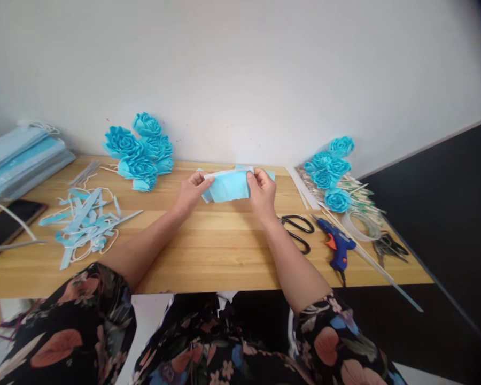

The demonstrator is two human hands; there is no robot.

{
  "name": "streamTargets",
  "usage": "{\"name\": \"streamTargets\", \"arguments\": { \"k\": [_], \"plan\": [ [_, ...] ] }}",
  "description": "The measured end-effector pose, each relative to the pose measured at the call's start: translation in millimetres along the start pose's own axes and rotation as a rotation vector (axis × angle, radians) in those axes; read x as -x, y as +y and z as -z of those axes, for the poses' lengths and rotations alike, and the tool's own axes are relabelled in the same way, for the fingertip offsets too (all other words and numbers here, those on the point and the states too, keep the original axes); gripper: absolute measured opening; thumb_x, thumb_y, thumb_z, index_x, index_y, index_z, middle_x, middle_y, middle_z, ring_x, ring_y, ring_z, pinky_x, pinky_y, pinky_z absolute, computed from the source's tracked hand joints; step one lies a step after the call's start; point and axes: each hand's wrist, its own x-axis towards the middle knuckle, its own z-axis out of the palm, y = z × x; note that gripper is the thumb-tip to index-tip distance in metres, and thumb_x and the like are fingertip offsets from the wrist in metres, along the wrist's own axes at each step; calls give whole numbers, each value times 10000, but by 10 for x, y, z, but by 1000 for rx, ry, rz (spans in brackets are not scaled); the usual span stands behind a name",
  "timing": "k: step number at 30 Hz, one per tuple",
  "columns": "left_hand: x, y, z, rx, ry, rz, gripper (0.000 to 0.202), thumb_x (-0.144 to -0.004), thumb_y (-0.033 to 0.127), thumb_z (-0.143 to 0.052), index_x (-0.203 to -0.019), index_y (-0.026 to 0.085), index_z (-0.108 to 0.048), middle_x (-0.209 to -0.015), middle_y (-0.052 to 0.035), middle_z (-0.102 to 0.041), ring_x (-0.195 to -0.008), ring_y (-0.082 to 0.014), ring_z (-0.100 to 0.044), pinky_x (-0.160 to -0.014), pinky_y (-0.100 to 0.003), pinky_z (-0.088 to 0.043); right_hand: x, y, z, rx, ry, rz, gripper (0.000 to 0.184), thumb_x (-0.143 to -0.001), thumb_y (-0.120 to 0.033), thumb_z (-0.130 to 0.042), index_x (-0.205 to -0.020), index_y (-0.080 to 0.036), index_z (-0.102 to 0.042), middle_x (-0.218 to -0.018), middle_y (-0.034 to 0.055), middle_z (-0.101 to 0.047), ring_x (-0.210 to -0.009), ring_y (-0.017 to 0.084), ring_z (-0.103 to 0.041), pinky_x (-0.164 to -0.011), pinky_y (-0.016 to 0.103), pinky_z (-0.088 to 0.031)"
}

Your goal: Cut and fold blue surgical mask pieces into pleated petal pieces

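A light-blue piece of face mask fabric (229,187) with a white upper edge is stretched between my hands above the middle of the table. My left hand (194,188) pinches its left end, thumb on the near side. On the right end, my right hand (262,187) grips the corner between thumb and fingers. More blue fabric (268,174) shows behind the piece, partly hidden by it and by my hands. Black-handled scissors (300,230) lie beside my right forearm, their blades hidden under it.
Blue fabric roses (138,152) stand at the back left, more roses (328,166) at the back right. Trimmed strips and ear loops (86,219) are heaped at left, near packed masks (24,155) and a phone (12,224). A blue glue gun (339,243), tape roll (361,227) and pliers (388,247) lie right.
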Motion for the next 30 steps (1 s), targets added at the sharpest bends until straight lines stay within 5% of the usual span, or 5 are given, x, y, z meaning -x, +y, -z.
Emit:
{"name": "streamTargets", "arguments": {
  "k": [6,11,16,21,30],
  "plan": [
    [59,188,-6,-327,-120,-237,370,-768,452,-701,-987,157,-662,-1027,-83,-712,-989,-220,-637,-859,-302,-472,90,-132,-29,83,-221,142,254,-913,-408,-520,-855,-192,-640,-748,2,-611,-713,148,-547,-718,277,-456],
    [114,179,-56,-465,-225,-218,340,-839,470,-572,-711,158,-609,-670,1,-585,-675,-143,-531,-666,-267,-415,135,-177,-57,85,-258,198,243,-923,-386,-528,-898,-190,-668,-799,15,-655,-747,152,-574,-737,274,-461],
    [160,199,-100,-355,-271,-124,399,-815,500,-593,-627,159,-507,-587,35,-412,-571,-93,-384,-534,-234,-302,127,-175,-59,36,-288,105,255,-876,-444,-600,-796,-202,-596,-679,-31,-520,-635,120,-453,-603,246,-382],
    [124,131,-88,-254,-302,-32,406,-737,537,-684,-670,148,-592,-611,22,-481,-586,-100,-420,-543,-231,-332,86,-162,-14,79,-120,98,361,-907,-462,-556,-667,-205,-473,-611,-52,-352,-586,99,-327,-567,241,-311],
    [12,5,-18,22,-90,93,419,-641,522,-777,-637,163,-561,-616,17,-540,-572,-93,-458,-575,-235,-380,43,-149,21,162,157,106,452,-942,-500,-483,-619,-223,-333,-617,-47,-261,-608,106,-287,-565,235,-291]
  ]
}}
